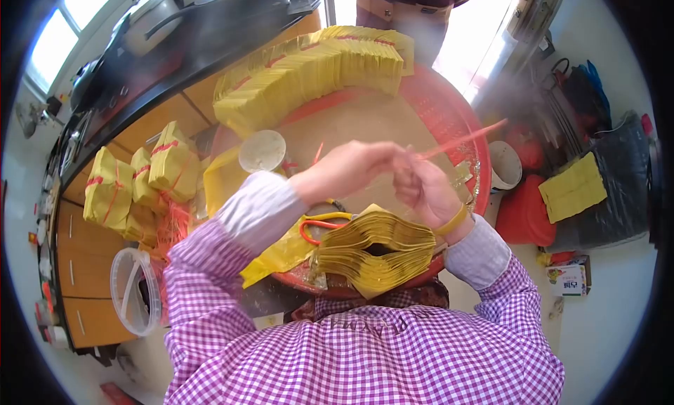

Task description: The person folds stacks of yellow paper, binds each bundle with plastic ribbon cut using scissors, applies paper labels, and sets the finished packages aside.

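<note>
My left hand (358, 165) and my right hand (433, 194) meet above the middle of the round red tray, fingers closed. A thin red plastic strip (463, 138) runs out from between them to the upper right; their fingertips partly hide its near end. Below them, close to my body, a bundle of yellow paper sheets (379, 268) stands on the tray's near edge, its layers bowed apart around a dark gap. Scissors with orange and yellow handles (309, 226) lie to its left, beside crumpled yellow wrapping (281, 254).
A long curved row of yellow paper stacks (316, 71) lines the far side of the red tray (449, 99). A whitish round bowl (262, 151) is on the tray. Tied yellow bundles (172, 166) sit at the left, above a clear plastic bucket (133, 314). A person (404, 15) stands beyond.
</note>
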The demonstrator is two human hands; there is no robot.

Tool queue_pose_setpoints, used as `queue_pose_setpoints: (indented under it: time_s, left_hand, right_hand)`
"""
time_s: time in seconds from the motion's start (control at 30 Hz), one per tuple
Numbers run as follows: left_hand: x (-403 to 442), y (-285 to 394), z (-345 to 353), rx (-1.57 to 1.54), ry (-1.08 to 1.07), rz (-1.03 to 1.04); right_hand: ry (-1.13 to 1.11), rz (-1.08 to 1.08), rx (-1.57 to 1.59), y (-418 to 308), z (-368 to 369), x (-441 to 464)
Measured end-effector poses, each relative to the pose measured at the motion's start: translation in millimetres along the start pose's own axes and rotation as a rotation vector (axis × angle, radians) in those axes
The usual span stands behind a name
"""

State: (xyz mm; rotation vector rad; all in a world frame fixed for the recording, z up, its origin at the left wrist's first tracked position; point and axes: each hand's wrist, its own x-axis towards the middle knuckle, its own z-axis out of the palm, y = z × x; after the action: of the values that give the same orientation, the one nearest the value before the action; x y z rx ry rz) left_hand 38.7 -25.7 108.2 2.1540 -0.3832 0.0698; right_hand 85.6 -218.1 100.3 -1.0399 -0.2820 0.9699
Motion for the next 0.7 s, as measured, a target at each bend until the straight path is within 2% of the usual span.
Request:
queue_pose_setpoints:
  time_s: [0.07, 0.17, 0.27, 0.33, 0.4, 0.43, 0.5, 0.57, 0.6, 0.67, 0.7]
  left_hand:
    - [-37, 29, -3, 0.266, -0.106, -0.146]
    - [-86, 51, -11, 0.155, -0.063, -0.268]
    - [-125, 74, -12, 0.030, -0.004, -0.252]
    - [-142, 90, -12, -0.045, -0.128, -0.298]
    - [-170, 83, 0, -0.208, -0.122, -0.274]
    - [-177, 86, 0, -0.217, -0.128, -0.278]
    - [-190, 94, -1, -0.324, -0.288, -0.554]
    - [-210, 72, 12, -0.303, -0.336, -0.600]
    - [-222, 53, 23, -0.273, -0.381, -0.637]
    - [-243, 21, 38, -0.205, -0.471, -0.698]
    - [-248, 10, 38, -0.183, -0.428, -0.674]
  right_hand:
    - [-0.050, -0.084, -0.004, -2, 2, -3]
    - [-0.116, -0.189, 0.006, 5, 5, -14]
    - [-0.164, -0.158, -0.059, 8, 13, -58]
    - [-0.229, -0.112, 0.307, 15, 9, -84]
    - [-0.072, -0.099, 0.456, 19, 10, -113]
    - [-0.063, -0.094, 0.459, 25, 1, -126]
    - [0.241, -0.107, 0.499, 42, -32, -155]
    - [0.450, -0.123, 0.362, 77, -79, -177]
    - [0.456, -0.111, 0.365, 94, -97, -183]
    - [0.690, -0.002, -0.011, 116, -117, -191]
    - [0.724, -0.015, -0.108, 113, -116, -188]
